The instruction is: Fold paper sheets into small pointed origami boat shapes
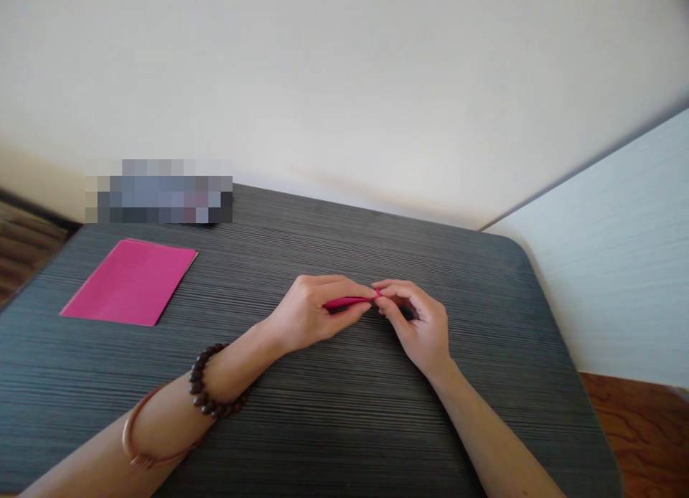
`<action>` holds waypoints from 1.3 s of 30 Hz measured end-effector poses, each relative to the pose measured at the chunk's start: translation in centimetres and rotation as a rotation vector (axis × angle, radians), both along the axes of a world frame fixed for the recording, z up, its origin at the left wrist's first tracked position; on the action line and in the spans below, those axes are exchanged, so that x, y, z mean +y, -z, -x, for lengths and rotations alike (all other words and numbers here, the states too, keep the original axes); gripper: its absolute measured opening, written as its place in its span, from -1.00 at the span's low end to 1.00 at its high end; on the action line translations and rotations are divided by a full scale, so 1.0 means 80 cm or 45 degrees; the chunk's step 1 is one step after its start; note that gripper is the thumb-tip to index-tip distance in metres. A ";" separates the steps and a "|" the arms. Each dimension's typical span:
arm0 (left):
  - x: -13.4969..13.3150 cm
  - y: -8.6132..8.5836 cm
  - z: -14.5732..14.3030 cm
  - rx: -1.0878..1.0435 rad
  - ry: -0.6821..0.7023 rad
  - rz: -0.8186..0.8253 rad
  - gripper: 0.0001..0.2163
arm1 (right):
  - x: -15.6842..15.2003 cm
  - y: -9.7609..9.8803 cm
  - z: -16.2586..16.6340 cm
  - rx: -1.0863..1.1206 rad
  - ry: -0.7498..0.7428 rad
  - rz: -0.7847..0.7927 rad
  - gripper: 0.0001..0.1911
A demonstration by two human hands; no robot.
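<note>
A narrow piece of folded pink paper [344,302] is held above the middle of the table. My left hand [317,308] is closed around it, with the thumb below and the fingers above. At the paper's right tip, my right hand [417,318] pinches the end between thumb and fingertips. Both sets of fingertips nearly meet there, and they hide part of the paper. To the left, a stack of flat pink paper sheets [132,283] lies on the table, apart from both hands.
The dark, streaked table [323,433] has rounded corners on its right side. A pixelated object [166,196] stands at the back left. Behind rises a pale wall [344,89], and a light panel [619,247] borders the right. Reddish wood flooring [640,433] shows at lower right.
</note>
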State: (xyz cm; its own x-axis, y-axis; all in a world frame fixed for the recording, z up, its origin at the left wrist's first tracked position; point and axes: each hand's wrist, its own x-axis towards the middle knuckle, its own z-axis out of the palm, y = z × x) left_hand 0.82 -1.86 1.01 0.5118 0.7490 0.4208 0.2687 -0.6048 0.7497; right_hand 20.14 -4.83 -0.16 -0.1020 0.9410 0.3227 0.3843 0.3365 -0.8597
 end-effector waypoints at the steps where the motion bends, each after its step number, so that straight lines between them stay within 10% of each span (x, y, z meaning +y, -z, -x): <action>1: 0.000 0.000 0.000 0.002 0.005 0.010 -0.82 | 0.000 0.000 0.000 0.003 -0.012 -0.003 -0.96; 20: 0.003 -0.029 0.007 -0.074 0.086 0.845 -0.81 | -0.004 -0.002 0.003 -0.018 -0.048 -0.094 -0.88; 39: 0.007 -0.049 0.011 0.108 0.113 0.799 -0.80 | -0.008 -0.004 0.006 0.040 -0.025 -0.108 -0.83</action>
